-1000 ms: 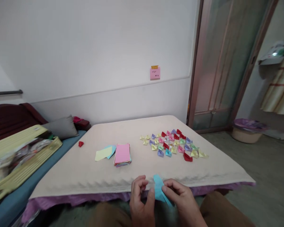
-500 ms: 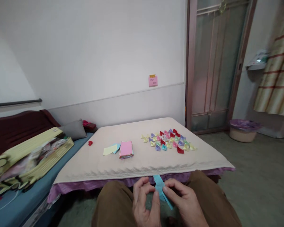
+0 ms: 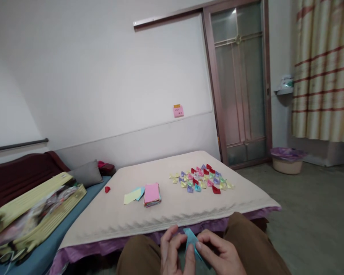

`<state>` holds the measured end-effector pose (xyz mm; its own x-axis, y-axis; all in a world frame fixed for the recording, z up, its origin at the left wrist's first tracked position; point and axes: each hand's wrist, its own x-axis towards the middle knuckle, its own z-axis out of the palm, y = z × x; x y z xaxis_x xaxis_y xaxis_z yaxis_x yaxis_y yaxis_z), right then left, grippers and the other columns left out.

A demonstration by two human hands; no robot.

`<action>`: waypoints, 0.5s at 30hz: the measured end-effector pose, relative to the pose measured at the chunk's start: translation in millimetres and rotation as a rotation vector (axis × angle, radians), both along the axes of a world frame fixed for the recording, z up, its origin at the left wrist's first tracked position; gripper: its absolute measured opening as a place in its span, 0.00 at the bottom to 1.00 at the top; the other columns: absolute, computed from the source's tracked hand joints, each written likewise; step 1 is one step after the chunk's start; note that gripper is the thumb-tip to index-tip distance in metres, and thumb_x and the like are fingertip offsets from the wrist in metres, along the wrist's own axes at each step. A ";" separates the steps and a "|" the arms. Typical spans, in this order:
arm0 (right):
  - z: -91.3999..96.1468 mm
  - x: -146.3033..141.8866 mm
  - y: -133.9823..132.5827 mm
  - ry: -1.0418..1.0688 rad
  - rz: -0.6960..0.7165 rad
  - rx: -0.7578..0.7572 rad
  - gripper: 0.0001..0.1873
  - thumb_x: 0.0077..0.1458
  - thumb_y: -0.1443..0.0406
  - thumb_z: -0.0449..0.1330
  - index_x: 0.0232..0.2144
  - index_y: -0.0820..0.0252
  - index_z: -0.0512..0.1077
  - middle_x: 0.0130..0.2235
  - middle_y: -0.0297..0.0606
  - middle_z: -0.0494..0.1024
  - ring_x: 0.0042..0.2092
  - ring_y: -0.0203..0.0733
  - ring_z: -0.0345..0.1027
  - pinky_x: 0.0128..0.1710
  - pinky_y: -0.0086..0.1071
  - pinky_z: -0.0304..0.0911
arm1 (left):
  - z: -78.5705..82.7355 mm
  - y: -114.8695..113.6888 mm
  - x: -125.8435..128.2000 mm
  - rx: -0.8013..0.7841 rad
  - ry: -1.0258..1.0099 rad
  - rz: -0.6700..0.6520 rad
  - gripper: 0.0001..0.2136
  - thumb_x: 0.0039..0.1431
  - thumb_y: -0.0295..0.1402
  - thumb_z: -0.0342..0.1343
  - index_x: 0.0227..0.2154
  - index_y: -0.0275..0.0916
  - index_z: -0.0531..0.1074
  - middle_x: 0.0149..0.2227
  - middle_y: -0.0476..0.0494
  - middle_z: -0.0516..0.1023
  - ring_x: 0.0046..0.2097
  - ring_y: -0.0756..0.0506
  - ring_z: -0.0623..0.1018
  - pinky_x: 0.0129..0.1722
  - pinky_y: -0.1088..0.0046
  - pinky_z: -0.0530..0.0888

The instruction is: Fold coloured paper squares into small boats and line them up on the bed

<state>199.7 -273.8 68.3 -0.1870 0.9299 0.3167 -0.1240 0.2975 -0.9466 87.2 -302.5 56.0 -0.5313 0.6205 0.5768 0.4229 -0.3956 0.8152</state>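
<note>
Between my two hands, above my lap, is a partly folded piece of blue paper (image 3: 191, 237). My left hand (image 3: 174, 252) grips its left side with thumb and fingers. On the right side, my right hand (image 3: 218, 252) pinches the paper between thumb and forefinger. The lower end of the paper is partly hidden by my fingers. Beyond my knees, a pile of small folded paper pieces (image 3: 202, 179) in several colours lies on the cream-covered table (image 3: 103, 217). A stack of coloured paper with a pink top sheet (image 3: 151, 193) sits left of them.
Loose yellow and blue sheets (image 3: 132, 196) lie beside the stack, and a small red folded piece (image 3: 107, 189) is farther left. A bench with a blue cover (image 3: 50, 256) holds an open yellow case (image 3: 53, 212). A lined basin (image 3: 287, 164) stands on the floor at right.
The view has tilted up and shifted right, so the table appears lower. Both hands still hold the blue paper, whose visible upper end now looks narrower and more pointed.
</note>
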 end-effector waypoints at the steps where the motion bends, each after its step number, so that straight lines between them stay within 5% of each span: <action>1: -0.5 0.1 -0.5 -0.012 0.008 -0.011 0.13 0.49 0.57 0.61 0.22 0.60 0.73 0.24 0.32 0.69 0.28 0.38 0.61 0.28 0.27 0.59 | -0.5 0.1 0.7 0.016 -0.005 0.013 0.08 0.50 0.40 0.58 0.28 0.43 0.76 0.44 0.37 0.72 0.46 0.38 0.73 0.44 0.64 0.69; 15: -17.7 -9.6 -0.5 -0.082 -0.102 0.192 0.10 0.53 0.60 0.59 0.25 0.59 0.73 0.27 0.35 0.73 0.31 0.40 0.68 0.33 0.26 0.63 | 2.6 -3.5 1.1 0.051 0.039 0.054 0.04 0.51 0.34 0.59 0.28 0.41 0.76 0.42 0.39 0.73 0.42 0.42 0.75 0.40 0.68 0.70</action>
